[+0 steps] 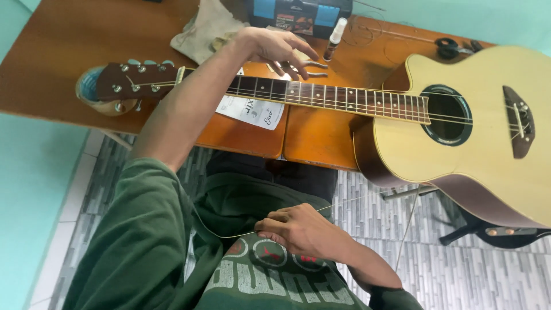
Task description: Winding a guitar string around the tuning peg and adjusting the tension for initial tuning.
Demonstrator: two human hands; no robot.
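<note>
Over the guitar neck (321,97), the left hand (275,49) hovers, fingers spread above the frets. Near the lap, the right hand (295,227) pinches a loose string (229,234), keeping it taut and clear.

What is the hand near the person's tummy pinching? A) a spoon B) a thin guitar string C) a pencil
B: the right hand pinches a thin guitar string that curves across the green shirt, below the guitar.
</note>
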